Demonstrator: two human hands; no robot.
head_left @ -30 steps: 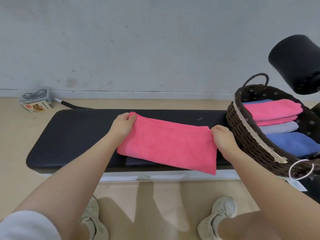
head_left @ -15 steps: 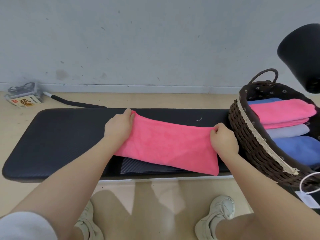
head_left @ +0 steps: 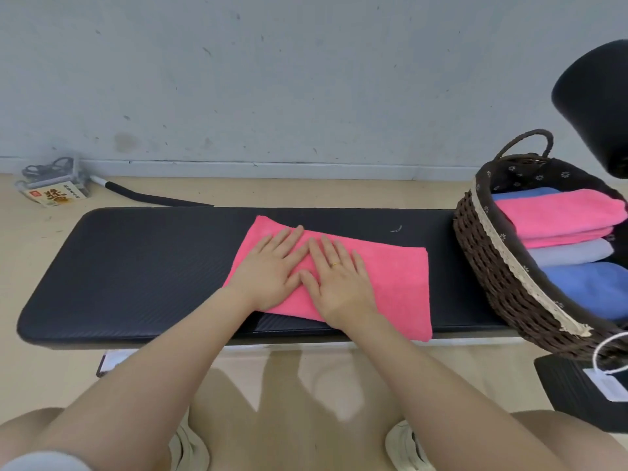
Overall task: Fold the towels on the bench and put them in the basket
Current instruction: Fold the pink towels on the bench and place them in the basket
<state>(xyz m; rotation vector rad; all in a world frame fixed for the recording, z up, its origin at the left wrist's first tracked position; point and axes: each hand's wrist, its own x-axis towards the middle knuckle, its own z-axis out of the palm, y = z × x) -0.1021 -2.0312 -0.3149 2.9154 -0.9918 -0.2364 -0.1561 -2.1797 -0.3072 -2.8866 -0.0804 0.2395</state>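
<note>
behind everything runs a scuffed pale grey wall (head_left: 306,79) over a beige floor, and in front of it lies the long black padded surface (head_left: 142,266) we are working on. our pink folded microfibre towel (head_left: 397,277) rests flat near the middle of it, its long axis running left to right along the surface, the near right corner hanging a little over the front edge. our left hand (head_left: 268,270) and right hand (head_left: 339,280) lie side by side on the towel's left half, palms down, fingers straight and spread, pressing the cloth and closing on nothing. most of the free cloth stretches away to the right of our right hand, so we judge that hand the nearer one for bringing the right end over in the next fold. well to the right, at the end of the surface, sits the dark brown woven wicker basket (head_left: 489,277) with its flowered lining and cream lace trim. inside it folded towels lie stacked: pink ones (head_left: 560,215) with a blue one peeking out behind, then a grey one (head_left: 571,253), then a blue one (head_left: 591,283) nearest us.
</note>
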